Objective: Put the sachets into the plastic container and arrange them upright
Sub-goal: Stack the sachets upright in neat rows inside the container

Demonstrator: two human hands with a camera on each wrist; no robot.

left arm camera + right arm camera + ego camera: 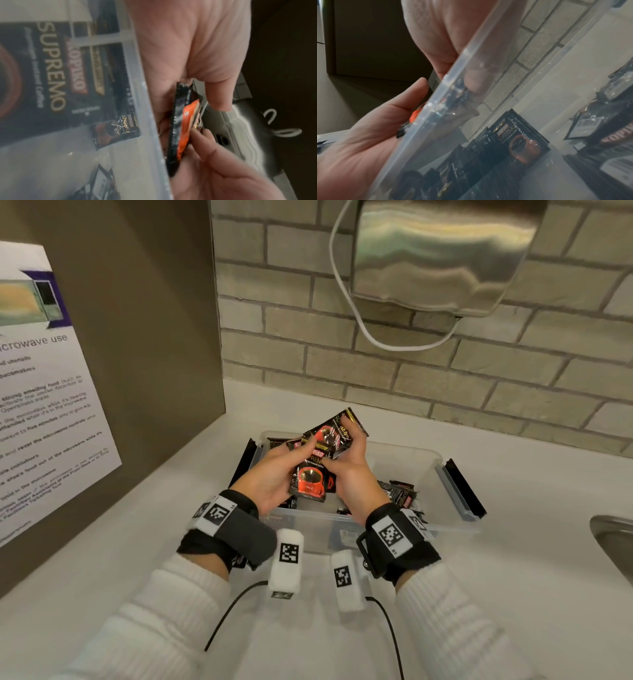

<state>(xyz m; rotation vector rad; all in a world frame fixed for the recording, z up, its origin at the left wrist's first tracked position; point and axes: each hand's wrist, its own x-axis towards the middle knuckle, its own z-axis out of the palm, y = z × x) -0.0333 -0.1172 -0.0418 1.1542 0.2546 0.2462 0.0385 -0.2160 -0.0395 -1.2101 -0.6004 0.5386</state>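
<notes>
Both hands hold a small fan of black coffee sachets (315,470) with red cups printed on them, just above the clear plastic container (455,518). My left hand (274,474) cups them from the left with its thumb on the front sachet. My right hand (349,470) grips them from the right, fingers reaching up over the top sachet (334,433). In the left wrist view the sachets (181,132) appear edge-on between both hands. More sachets (399,493) lie loose in the container; several sachets (518,142) stand at its left end.
The container sits on a white counter (513,594) with black latch handles (467,487) at both ends. A brick wall (445,378) and a steel dispenser (442,254) with a white cable are behind. A brown panel with a notice (44,392) stands left; a sink edge (613,535) right.
</notes>
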